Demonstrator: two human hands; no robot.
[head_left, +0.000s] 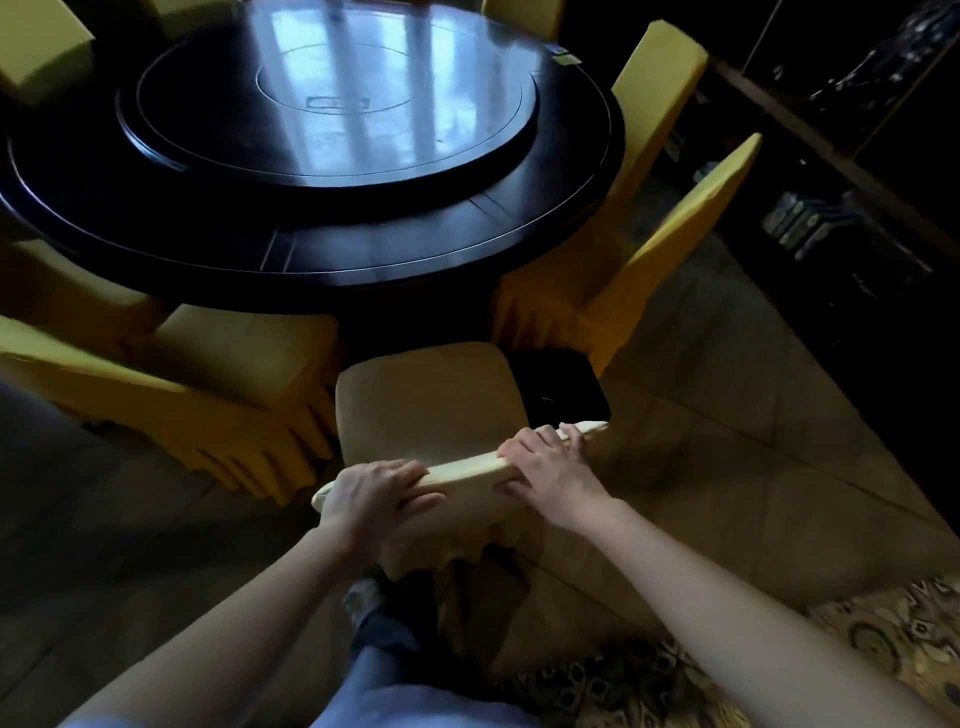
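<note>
Chair (431, 410) is standing near the round table (363, 260); we are gripping its padded backrest top, left hand (370, 496) and right hand (548, 467) curled over it, judging it stiff-framed, moderately heavy, fabric likely slipping.

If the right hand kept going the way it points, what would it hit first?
Past the chair back the right hand grips, probably the edge of the round table; depth is unclear.
</note>
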